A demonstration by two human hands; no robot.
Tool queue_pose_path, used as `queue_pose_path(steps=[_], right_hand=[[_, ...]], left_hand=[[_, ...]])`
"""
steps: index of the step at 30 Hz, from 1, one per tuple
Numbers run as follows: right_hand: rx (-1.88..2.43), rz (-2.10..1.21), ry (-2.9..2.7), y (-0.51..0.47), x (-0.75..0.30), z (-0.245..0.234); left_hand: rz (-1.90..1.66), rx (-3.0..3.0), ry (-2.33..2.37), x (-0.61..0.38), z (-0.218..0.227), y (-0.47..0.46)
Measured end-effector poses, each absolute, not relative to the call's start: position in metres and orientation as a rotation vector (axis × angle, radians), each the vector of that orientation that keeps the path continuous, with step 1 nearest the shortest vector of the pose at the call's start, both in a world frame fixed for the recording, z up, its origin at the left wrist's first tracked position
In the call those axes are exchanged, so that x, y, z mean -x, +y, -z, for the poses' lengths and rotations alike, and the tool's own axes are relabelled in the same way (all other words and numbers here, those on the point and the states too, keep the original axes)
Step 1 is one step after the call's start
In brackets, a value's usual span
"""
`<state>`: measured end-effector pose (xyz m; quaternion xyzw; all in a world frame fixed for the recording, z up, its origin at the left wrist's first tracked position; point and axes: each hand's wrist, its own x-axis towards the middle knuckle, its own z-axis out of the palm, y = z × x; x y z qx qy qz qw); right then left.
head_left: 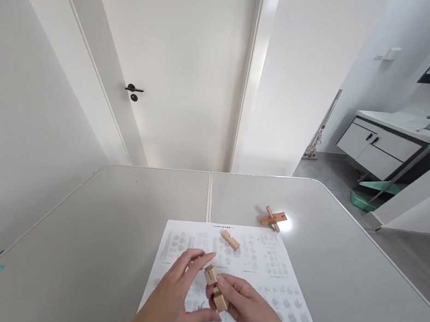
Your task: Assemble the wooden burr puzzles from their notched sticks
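Observation:
Both of my hands meet over a printed instruction sheet (262, 269) on a grey table (103, 230). My right hand (250, 311) pinches notched wooden puzzle pieces (215, 287) held together. My left hand (174, 295) curls beside them, its fingertips touching the upper end of the pieces and its thumb reaching under. A single small wooden piece (230, 240) lies on the sheet's far part. A cross-shaped assembly of wooden pieces (273, 218) rests on the table beyond the sheet.
The table has a seam down its middle and a rounded far right corner. Behind it stands a white door with a black handle (133, 90). To the right, a bathroom cabinet with sink (393, 142) and a green broom (377, 187) lean near the floor.

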<state>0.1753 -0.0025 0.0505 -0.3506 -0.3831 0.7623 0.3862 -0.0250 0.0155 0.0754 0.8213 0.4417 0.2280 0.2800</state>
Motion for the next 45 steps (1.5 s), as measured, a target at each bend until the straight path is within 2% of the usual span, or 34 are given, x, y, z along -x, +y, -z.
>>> queue_pose_path(steps=[5,11,15,17,22,26,35,39,45], right_hand=[[0.929,-1.985,-1.216,-0.001,-0.184,-0.053],[0.994,-1.94,-1.224,0.004,-0.184,-0.055],[1.216,-1.584,-1.325,0.013,-0.188,-0.043],[1.304,-1.425,-1.37,0.014,-0.191,-0.038],[1.253,-1.332,-1.523,0.003,-0.189,-0.031],[1.189,-1.162,-1.581,-0.007,-0.179,-0.026],[1.215,-1.409,-1.304,-0.015,-0.16,-0.023],[1.152,-1.402,-1.101,-0.016,-0.152,-0.026],[1.092,-1.446,-1.11,-0.018,-0.138,-0.024]], left_hand=[[-0.452,-2.264,1.049,0.031,-0.086,0.02],[-0.513,-2.16,1.069,0.032,-0.077,0.023],[-0.712,-1.727,1.273,0.029,-0.055,0.022],[-0.826,-1.396,1.231,0.024,-0.043,0.021],[-0.962,-0.689,1.151,0.012,-0.019,0.014],[-0.977,-0.539,1.091,0.005,-0.007,0.007],[-1.039,-0.557,1.071,-0.002,-0.001,-0.005],[-1.076,-0.64,1.133,0.004,-0.006,-0.006],[-1.024,-0.696,1.254,0.011,-0.015,-0.007]])
